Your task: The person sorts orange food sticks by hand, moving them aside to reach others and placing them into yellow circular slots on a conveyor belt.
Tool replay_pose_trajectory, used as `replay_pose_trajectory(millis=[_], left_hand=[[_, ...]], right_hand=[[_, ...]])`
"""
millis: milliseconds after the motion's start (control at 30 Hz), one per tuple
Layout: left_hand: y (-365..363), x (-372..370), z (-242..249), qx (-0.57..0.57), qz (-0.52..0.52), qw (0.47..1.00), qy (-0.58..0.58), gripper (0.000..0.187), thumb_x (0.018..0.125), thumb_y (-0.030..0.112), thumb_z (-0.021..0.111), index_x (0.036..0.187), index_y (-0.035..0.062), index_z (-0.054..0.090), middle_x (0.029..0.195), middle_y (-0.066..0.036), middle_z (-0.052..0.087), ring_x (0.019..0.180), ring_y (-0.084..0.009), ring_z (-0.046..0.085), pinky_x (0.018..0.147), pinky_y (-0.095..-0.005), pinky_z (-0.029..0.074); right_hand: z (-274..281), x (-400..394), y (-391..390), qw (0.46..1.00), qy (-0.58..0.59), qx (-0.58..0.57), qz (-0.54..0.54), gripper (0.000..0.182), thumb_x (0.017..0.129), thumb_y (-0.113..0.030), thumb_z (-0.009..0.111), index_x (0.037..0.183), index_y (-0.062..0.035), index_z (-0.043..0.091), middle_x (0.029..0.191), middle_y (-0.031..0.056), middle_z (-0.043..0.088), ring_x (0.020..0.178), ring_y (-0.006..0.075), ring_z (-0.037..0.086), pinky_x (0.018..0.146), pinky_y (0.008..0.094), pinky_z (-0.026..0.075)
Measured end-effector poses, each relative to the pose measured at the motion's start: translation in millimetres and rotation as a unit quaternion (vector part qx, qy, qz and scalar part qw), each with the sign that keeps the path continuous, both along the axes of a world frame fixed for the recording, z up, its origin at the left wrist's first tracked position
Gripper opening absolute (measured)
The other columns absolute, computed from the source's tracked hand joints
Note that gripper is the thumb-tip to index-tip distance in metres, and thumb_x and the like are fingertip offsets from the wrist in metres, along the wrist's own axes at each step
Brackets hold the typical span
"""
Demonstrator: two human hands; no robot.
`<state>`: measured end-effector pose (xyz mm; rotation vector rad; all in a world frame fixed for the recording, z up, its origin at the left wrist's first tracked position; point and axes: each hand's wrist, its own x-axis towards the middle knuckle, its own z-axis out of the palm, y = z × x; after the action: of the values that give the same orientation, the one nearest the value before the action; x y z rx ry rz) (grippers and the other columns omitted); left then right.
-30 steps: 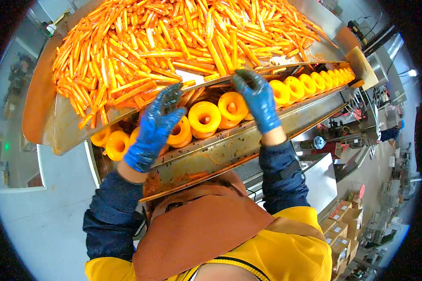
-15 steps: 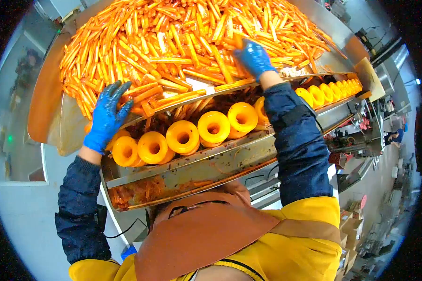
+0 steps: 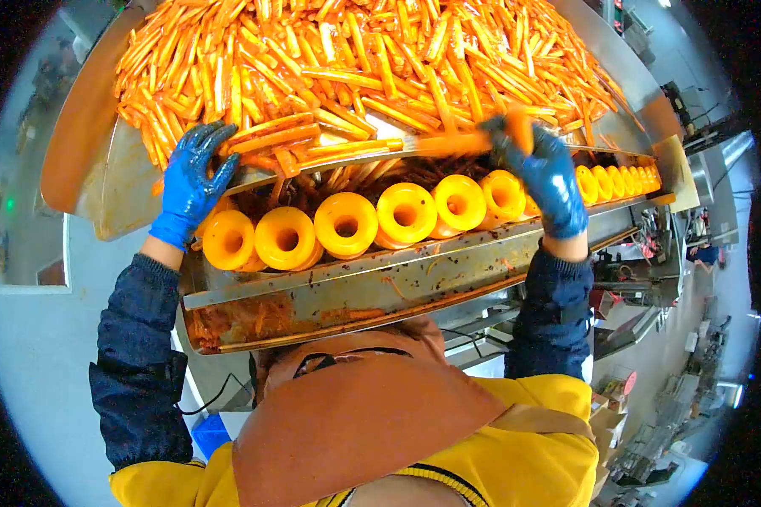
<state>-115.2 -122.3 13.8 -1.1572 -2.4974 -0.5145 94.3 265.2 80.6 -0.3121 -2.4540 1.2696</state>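
Observation:
My left hand (image 3: 186, 186), in a wet blue glove, is open at the left end of the tray's front lip, its fingers spread against the ends of several orange sauce-coated food sticks (image 3: 275, 135). Over the lip further right, my right hand (image 3: 545, 173), in a blue glove too, is closed on an orange food stick (image 3: 521, 133), smeared by motion. Another blurred orange stick (image 3: 452, 144) lies along the lip just left of its fingers. Below both hands runs a row of yellow ring-mouthed cups (image 3: 347, 225), with dark reddish bits behind them.
A big metal tray (image 3: 84, 160) holds a heap of glossy orange sticks (image 3: 380, 59) beyond the lip. In front of the cups is a stained metal trough (image 3: 380, 300) with scraps in it. A brown apron (image 3: 347, 422) is close to its front edge. Cardboard boxes (image 3: 607, 422) stand at right.
My right hand has come from the heap toward me and to the right, with an orange food stick in it. My left hand has stayed at the lip, and the view has shifted slightly.

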Motion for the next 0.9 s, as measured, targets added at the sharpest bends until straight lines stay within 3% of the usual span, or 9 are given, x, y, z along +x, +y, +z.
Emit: replay_pose_trajectory(millis=[100,167,233,367,467,567,633,733,900], left_hand=[[-1,-1,-2,0.006,-0.006,1.0,0.007,0.039,0.083,0.022,0.064,0.121,0.0154,0.059,0.123,-0.013,0.056,0.118,-0.0333,0.049,0.103,-0.0414,0.036],[-2,-2,-2,0.002,-0.001,1.0,0.002,0.04,0.082,0.022,0.064,0.121,0.0147,0.059,0.123,-0.013,0.056,0.117,-0.0332,0.049,0.103,-0.0414,0.037],[-3,-2,-3,0.007,0.001,1.0,0.006,0.04,0.082,0.022,0.065,0.121,0.0137,0.059,0.123,-0.013,0.057,0.117,-0.0328,0.05,0.103,-0.0411,0.037],[-4,-5,-6,0.014,0.001,1.0,-0.004,0.041,0.081,0.023,0.065,0.119,0.0128,0.06,0.122,-0.013,0.058,0.117,-0.0324,0.05,0.103,-0.0409,0.037],[-4,-7,-8,0.023,0.004,1.0,-0.01,0.04,0.081,0.023,0.065,0.119,0.0123,0.06,0.121,-0.014,0.058,0.116,-0.0324,0.05,0.102,-0.0409,0.037],[-3,-5,-9,0.056,-0.005,0.998,0.029,0.035,0.079,0.025,0.068,0.112,0.0136,0.064,0.11,-0.014,0.062,0.106,-0.0332,0.055,0.096,-0.0416,0.042],[-1,-4,-8,0.059,-0.002,0.998,0.031,0.034,0.079,0.025,0.067,0.11,0.0132,0.065,0.109,-0.015,0.062,0.104,-0.0331,0.056,0.095,-0.0416,0.043],[-2,-5,-8,0.051,0.006,0.998,0.022,0.033,0.079,0.024,0.067,0.11,0.0129,0.065,0.109,-0.015,0.062,0.104,-0.0332,0.056,0.094,-0.0414,0.044],[-3,-5,-8,0.059,-0.001,0.998,0.028,0.034,0.078,0.024,0.067,0.11,0.0123,0.065,0.108,-0.016,0.062,0.104,-0.0335,0.056,0.094,-0.0415,0.044]], right_hand=[[-8,15,-36,0.974,-0.048,0.183,0.125,0.032,0.084,-0.027,0.066,0.108,-0.0057,0.066,0.098,0.0168,0.067,0.09,0.029,0.066,0.079,0.0342,0.05],[-25,11,-51,0.967,-0.047,0.226,0.103,0.033,0.082,-0.026,0.069,0.105,-0.0032,0.066,0.097,0.0206,0.065,0.089,0.0353,0.063,0.076,0.0387,0.051],[-29,4,-70,0.977,0.076,0.194,0.038,0.024,0.082,-0.02,0.068,0.098,-0.0015,0.066,0.09,0.0196,0.065,0.082,0.0347,0.063,0.07,0.0372,0.051],[-64,-7,-120,0.979,0.161,-0.126,-0.018,0.012,0.084,-0.014,0.067,0.086,-0.002,0.063,0.07,0.0109,0.059,0.066,0.0219,0.059,0.059,0.0348,0.045],[-98,-13,-121,0.993,-0.064,0.099,0.015,0.024,0.081,-0.024,0.071,0.091,-0.0034,0.065,0.082,0.0127,0.064,0.074,0.0274,0.062,0.065,0.0348,0.049],[-83,-13,-97,0.995,0.045,0.045,0.083,0.03,0.08,-0.029,0.072,0.096,-0.004,0.067,0.084,0.0125,0.067,0.074,0.028,0.064,0.07,0.0339,0.051],[-55,-27,-73,0.998,0.059,-0.001,-0.016,0.025,0.08,-0.028,0.072,0.091,-0.005,0.069,0.084,0.0129,0.068,0.074,0.0245,0.065,0.07,0.0329,0.051],[-31,-67,-29,0.94,-0.02,0.311,-0.139,0.049,0.08,-0.046,0.064,0.104,-0.0032,0.063,0.104,0.0199,0.064,0.097,0.033,0.062,0.085,0.0417,0.049],[-31,-127,-4,0.925,-0.203,0.311,-0.075,0.057,0.076,-0.045,0.066,0.109,0.0002,0.06,0.106,0.0244,0.062,0.1,0.0379,0.06,0.089,0.0448,0.046]])
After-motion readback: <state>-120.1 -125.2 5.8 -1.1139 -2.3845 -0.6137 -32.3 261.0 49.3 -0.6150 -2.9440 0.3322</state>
